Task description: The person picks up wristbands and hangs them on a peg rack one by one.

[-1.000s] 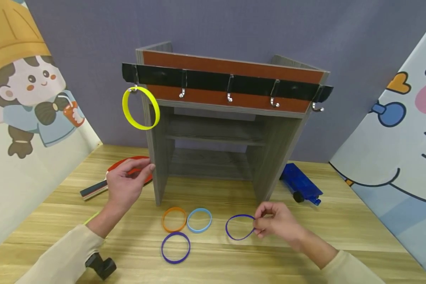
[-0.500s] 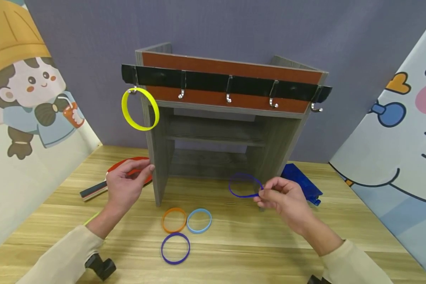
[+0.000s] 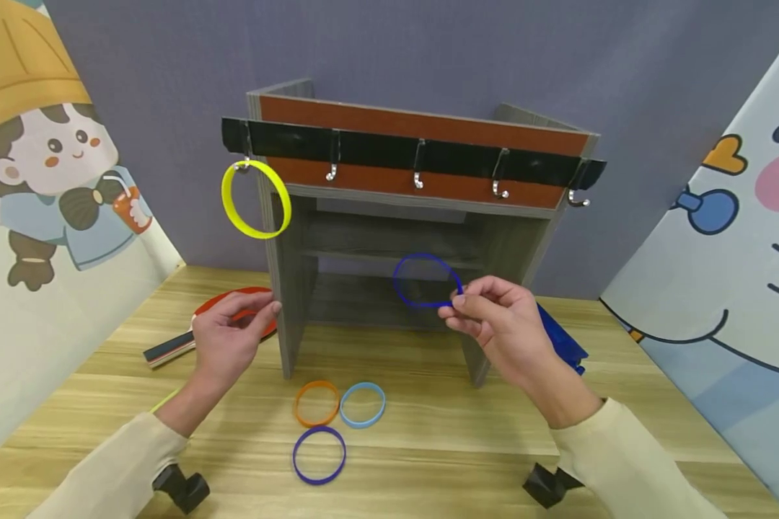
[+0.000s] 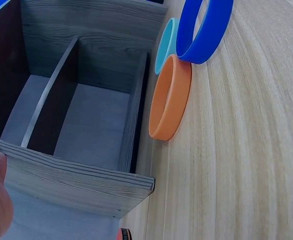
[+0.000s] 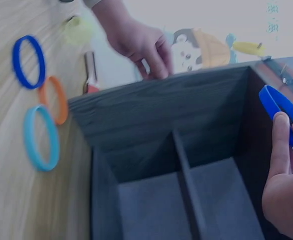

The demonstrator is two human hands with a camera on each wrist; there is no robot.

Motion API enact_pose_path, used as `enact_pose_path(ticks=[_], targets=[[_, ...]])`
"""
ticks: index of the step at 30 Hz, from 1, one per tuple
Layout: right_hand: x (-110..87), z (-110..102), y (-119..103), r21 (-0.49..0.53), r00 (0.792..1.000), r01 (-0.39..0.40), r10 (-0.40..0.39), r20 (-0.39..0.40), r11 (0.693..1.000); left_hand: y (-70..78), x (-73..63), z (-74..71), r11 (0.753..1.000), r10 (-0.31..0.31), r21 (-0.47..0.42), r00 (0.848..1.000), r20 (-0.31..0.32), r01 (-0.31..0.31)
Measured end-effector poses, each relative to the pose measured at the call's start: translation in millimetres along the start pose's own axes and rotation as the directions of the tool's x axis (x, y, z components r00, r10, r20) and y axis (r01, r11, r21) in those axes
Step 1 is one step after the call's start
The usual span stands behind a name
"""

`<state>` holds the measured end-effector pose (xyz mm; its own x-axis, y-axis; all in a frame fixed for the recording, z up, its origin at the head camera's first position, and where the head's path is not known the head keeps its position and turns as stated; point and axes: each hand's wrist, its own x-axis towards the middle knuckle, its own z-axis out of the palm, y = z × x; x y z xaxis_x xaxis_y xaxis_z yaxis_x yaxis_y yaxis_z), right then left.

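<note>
My right hand (image 3: 506, 328) pinches a blue silicone wristband (image 5: 269, 104) between thumb and fingers, raised in front of the grey wooden shelf unit (image 3: 288, 310). My left hand (image 3: 226, 339) grips the front edge of the unit's left side panel with thumb and fingers. From the leftmost metal hook hangs a yellow wristband (image 3: 256, 233); no bands hang on the other hooks (image 3: 418, 180). On the tabletop before the unit lie an orange wristband (image 4: 180, 95), a light blue wristband (image 5: 28, 137) and a dark blue-purple wristband (image 3: 295, 458).
A black hook rail (image 3: 376, 150) runs across the unit's top front. Behind my left hand lies a table tennis paddle (image 3: 170, 349). A blue toy vehicle (image 3: 561, 339) sits right of the unit, partly hidden by my right hand. Cartoon-printed panels flank the table (image 3: 415, 468).
My right hand has lifted the blue wristband off the tabletop, moving up and toward the shelf unit. The left hand stays at the side panel.
</note>
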<state>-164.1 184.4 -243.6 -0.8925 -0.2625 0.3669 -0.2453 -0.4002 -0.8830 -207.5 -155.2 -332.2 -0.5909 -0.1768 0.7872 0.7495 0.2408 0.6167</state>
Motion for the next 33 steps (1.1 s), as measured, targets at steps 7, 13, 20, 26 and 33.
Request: enact_pose_path(ticks=[7,13,20,26,33], targets=[[17.2,29,-5,0.062,0.999,0.041,-0.043,0.033,0.997,-0.6,-0.4,0.8,1.000,0.000,0.013,1.000,-0.004,0.000],[25.3,48,-8,0.108,0.997,0.059,-0.064,0.041,0.992,-2.1,-0.6,1.1,1.000,-0.006,0.006,1.000,-0.010,0.006],[43.1,68,-13,0.137,0.995,0.085,-0.091,0.039,0.987,-1.2,-1.4,-0.1,1.000,0.005,0.005,1.000,-0.013,-0.005],[55.6,84,-14,0.186,0.993,0.091,-0.102,0.052,0.978,-1.5,-1.6,-1.1,0.999,0.021,0.028,1.000,-0.018,-0.020],[65.7,91,-14,0.193,0.995,0.089,-0.097,0.031,0.977,-2.0,0.4,1.8,1.000,0.023,0.018,0.999,-0.022,-0.023]])
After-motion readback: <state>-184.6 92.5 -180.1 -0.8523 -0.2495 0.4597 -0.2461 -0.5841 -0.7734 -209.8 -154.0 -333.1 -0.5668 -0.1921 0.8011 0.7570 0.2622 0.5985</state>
